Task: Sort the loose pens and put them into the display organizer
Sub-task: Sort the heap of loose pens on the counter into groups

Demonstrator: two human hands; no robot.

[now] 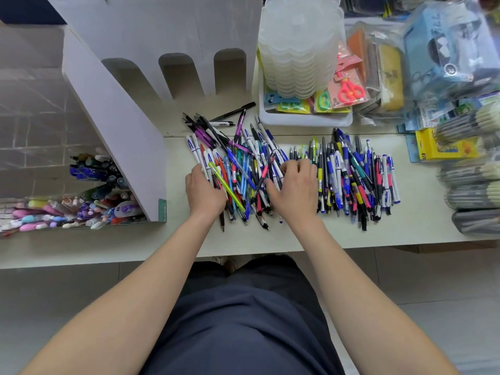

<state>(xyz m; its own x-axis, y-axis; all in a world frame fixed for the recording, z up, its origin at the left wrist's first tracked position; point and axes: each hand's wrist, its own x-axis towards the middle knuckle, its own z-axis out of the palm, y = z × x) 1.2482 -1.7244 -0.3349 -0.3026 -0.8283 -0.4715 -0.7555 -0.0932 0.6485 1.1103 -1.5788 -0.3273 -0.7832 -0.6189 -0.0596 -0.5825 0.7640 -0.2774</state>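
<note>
Atop the loose pens [243,163], left hand [205,190] and right hand [295,188] rest, each grip half-curled (hold unclear).

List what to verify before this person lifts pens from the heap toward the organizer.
1. Hands on pens: ok. The left hand and right hand both rest on the jumbled heap of mixed-colour plastic pens.
2. Secure grip: cannot tell. Both hands curl into the heap, hiding any hold.
3. Heap sorted: not ok. Its pens cross at many angles; the roughly parallel row of pens lies to its right.
4. Destination in view: ok. The white cardboard display organizer stands left of the heap.
5. Free room there: cannot tell. The stored pens crowd what shows of its compartments.
</note>
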